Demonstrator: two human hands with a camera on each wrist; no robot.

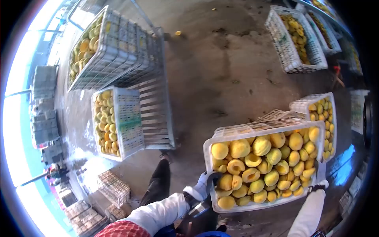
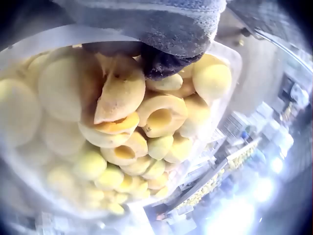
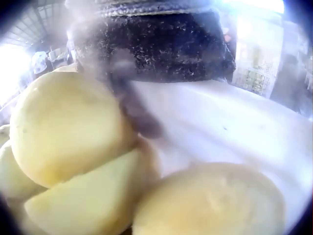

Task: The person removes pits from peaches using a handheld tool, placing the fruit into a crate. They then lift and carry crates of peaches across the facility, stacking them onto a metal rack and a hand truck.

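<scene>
White plastic lattice crate (image 1: pixel 221 136), heaped with halved yellow peaches (image 1: pixel 260 166), is carried between both gloved hands. Left hand (image 1: pixel 204 182) curls its fingers over the near-left rim; right hand (image 1: pixel 320 173) grips the right rim, fingers hooked inside. Beyond the right hand sits a second white crate of peaches (image 1: pixel 321 118).

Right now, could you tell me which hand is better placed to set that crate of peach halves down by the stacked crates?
Probably the right hand: it holds the crate on the side nearest the stacked crates. The left hand grips the opposite rim, toward open floor, so it would likely just steady.
</scene>
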